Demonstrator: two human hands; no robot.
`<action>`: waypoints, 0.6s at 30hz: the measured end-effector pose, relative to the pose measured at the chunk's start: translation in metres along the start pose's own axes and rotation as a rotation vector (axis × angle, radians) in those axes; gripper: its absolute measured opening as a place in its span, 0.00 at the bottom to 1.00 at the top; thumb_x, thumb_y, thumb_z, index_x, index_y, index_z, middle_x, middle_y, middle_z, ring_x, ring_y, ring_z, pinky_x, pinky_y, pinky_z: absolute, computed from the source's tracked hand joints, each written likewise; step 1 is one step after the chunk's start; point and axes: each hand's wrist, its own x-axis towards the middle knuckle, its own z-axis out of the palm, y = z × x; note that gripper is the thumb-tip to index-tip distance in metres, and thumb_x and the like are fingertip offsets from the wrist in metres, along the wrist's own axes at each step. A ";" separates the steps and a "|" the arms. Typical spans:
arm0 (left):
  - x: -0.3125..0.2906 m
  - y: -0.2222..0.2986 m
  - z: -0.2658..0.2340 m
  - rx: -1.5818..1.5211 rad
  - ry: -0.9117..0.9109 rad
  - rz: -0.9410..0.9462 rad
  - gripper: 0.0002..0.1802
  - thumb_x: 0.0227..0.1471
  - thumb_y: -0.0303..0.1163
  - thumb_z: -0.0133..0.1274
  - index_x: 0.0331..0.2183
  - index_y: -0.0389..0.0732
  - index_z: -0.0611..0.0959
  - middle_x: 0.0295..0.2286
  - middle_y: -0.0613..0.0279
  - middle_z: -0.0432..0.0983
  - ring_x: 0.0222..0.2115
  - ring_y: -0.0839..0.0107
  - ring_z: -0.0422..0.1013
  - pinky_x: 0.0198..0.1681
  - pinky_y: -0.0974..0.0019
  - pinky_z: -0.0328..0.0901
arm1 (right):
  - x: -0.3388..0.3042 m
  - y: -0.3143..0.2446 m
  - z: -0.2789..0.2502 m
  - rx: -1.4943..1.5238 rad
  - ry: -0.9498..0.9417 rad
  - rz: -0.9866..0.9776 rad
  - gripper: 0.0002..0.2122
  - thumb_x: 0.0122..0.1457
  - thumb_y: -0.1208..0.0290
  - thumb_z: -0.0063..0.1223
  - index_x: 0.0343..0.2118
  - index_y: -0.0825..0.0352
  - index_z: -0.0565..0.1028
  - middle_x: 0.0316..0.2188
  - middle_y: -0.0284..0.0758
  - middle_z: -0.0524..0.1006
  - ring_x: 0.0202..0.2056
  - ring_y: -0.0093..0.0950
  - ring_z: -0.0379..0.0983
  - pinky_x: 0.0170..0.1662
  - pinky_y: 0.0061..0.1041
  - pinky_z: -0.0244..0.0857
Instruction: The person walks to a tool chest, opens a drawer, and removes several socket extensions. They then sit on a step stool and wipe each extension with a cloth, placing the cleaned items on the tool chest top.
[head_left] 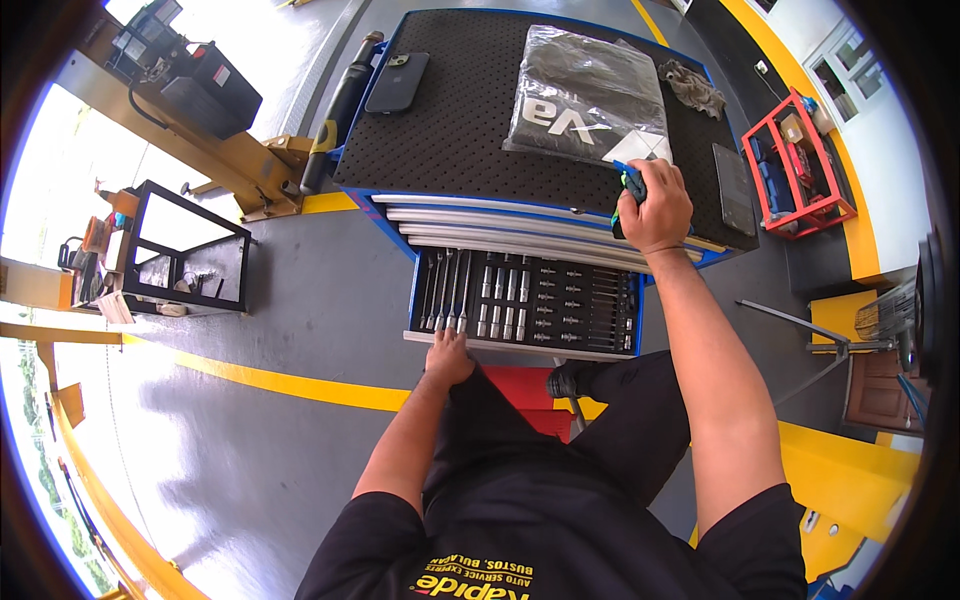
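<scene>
An open drawer [413,337] of the blue tool cabinet [355,165] sticks out toward me. In its dark foam lie several combination wrenches [441,285], rows of sockets [507,285] and slim driver bits [608,300]. My left hand [448,358] has its fingers hooked over the drawer's front edge, by the wrench ends. Raised at the cabinet's right front edge, my right hand [658,205] is closed around a small green, blue and black item [630,188]. My fingers hide much of it, and its kind cannot be made out.
On the perforated black top lie a phone [398,82], a plastic-wrapped dark package [590,95], a grey rag [692,88] and a flat dark tablet-like thing [735,190]. A red rack [800,165] stands right, a black-framed cart [190,245] left, a red seat [520,395] below.
</scene>
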 end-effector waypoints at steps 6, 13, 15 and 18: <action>0.002 -0.013 0.013 -0.057 0.024 0.000 0.26 0.45 0.37 0.57 0.48 0.43 0.77 0.50 0.52 0.69 0.56 0.50 0.61 0.58 0.55 0.63 | 0.000 -0.003 0.002 0.006 -0.012 -0.004 0.16 0.44 0.70 0.53 0.40 0.62 0.76 0.33 0.36 0.74 0.38 0.41 0.72 0.40 0.39 0.70; -0.006 -0.019 -0.005 -0.164 0.079 -0.018 0.26 0.45 0.38 0.59 0.49 0.46 0.79 0.52 0.59 0.69 0.56 0.56 0.62 0.60 0.50 0.58 | 0.004 -0.005 0.002 0.044 0.040 0.012 0.18 0.44 0.69 0.54 0.42 0.62 0.74 0.34 0.37 0.75 0.38 0.41 0.72 0.41 0.39 0.70; 0.000 -0.021 -0.017 -0.074 0.122 -0.043 0.24 0.45 0.40 0.60 0.47 0.47 0.80 0.52 0.60 0.70 0.56 0.58 0.62 0.60 0.49 0.56 | 0.004 -0.001 -0.001 0.005 0.026 -0.005 0.18 0.44 0.69 0.54 0.42 0.62 0.75 0.34 0.36 0.75 0.38 0.41 0.72 0.41 0.38 0.70; 0.016 -0.040 -0.012 -0.067 0.128 -0.056 0.21 0.46 0.44 0.63 0.44 0.50 0.83 0.48 0.62 0.73 0.55 0.61 0.64 0.60 0.49 0.55 | 0.005 0.000 0.004 -0.031 -0.007 -0.026 0.18 0.45 0.68 0.54 0.42 0.62 0.75 0.34 0.36 0.74 0.37 0.41 0.72 0.40 0.38 0.70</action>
